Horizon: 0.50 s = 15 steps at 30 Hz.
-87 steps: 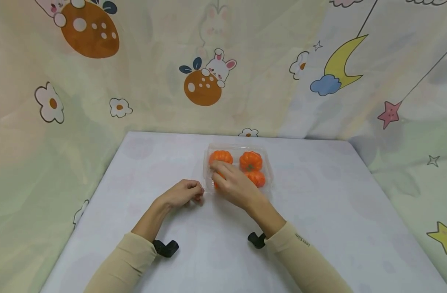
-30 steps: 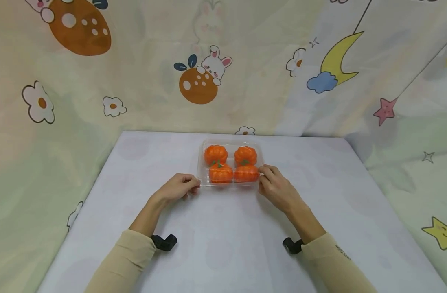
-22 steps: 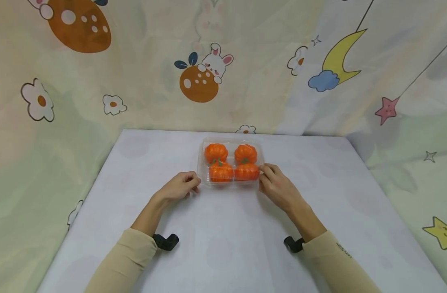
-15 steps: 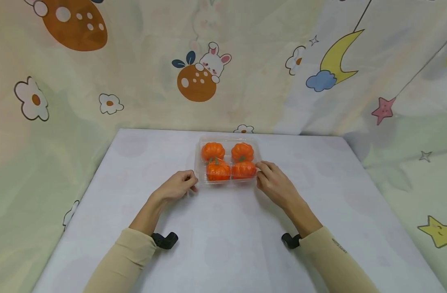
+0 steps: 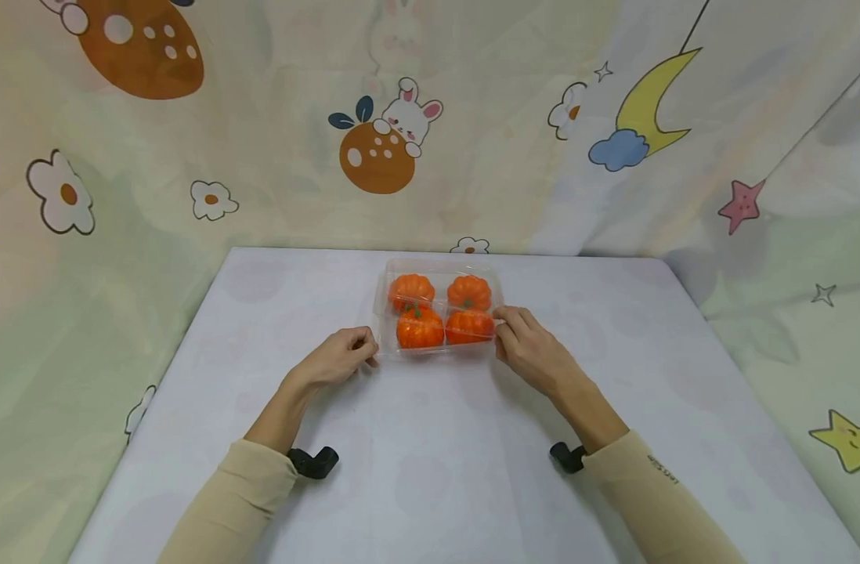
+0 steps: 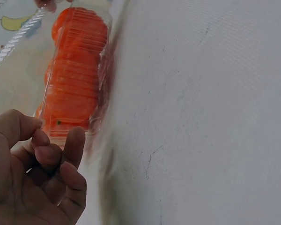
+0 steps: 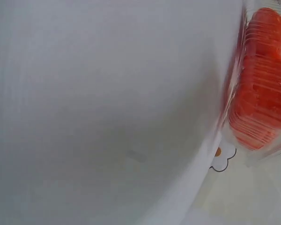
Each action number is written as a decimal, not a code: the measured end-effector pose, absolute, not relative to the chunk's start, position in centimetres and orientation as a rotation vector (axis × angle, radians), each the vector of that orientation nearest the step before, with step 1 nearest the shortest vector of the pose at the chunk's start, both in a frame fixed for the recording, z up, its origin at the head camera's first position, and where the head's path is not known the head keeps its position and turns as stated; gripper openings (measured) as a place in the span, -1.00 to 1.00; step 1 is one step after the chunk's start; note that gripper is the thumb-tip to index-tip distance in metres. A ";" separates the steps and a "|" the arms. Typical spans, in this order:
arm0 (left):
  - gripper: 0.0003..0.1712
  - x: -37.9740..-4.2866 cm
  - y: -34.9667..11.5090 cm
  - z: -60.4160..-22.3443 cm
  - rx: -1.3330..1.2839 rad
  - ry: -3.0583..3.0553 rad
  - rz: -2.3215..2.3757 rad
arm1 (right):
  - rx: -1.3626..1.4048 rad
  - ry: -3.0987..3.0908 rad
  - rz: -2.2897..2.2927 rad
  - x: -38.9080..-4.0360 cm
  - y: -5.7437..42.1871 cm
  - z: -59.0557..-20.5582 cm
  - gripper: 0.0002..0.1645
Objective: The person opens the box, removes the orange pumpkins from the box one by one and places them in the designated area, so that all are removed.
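A clear plastic clamshell box (image 5: 440,350) lies on the table with several small orange pumpkins (image 5: 420,327) inside, two in front and two behind. My left hand (image 5: 336,359) is at the box's front left corner. In the left wrist view its thumb and index finger pinch the clear rim, while the other fingers curl loosely. At the front right corner my right hand (image 5: 534,352) pinches the clear edge beside the right front pumpkin (image 5: 469,327). A transparent edge crosses over the pumpkins in the head view. The right wrist view shows the ribbed box side (image 7: 260,103), with the hand out of frame.
The box stands near the back of a white-covered table (image 5: 430,470). Behind it hangs a cloth backdrop (image 5: 282,141) printed with rabbits, flowers, a moon and stars. A black wrist camera mount (image 5: 313,462) sits at the left cuff and another (image 5: 567,457) at the right.
My right hand has moved from over the left pumpkins to the box's front right corner. The left hand stays at the left corner. The clear edge over the pumpkins has shifted slightly.
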<state>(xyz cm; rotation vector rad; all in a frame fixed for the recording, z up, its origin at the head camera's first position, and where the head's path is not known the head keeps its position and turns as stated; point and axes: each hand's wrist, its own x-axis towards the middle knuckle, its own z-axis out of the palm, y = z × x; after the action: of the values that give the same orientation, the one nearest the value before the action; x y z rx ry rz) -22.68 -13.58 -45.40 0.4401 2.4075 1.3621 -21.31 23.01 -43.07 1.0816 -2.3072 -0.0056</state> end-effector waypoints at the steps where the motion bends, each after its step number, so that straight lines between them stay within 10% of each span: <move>1: -0.77 -22.6 -13.7 -45.3 0.446 2.422 1.350 | 1.075 -2.309 0.006 -21.3 23.2 -42.8 -0.84; 15: -0.75 -22.5 -14.1 -44.5 0.496 2.384 1.350 | 1.010 -2.237 0.205 -22.0 24.8 -38.9 -0.73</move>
<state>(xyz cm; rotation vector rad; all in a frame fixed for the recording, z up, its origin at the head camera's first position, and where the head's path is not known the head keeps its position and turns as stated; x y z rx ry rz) -22.53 -14.14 -44.47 0.4959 2.3838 1.3500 -21.98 24.75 -38.90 1.0097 -2.2367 0.2050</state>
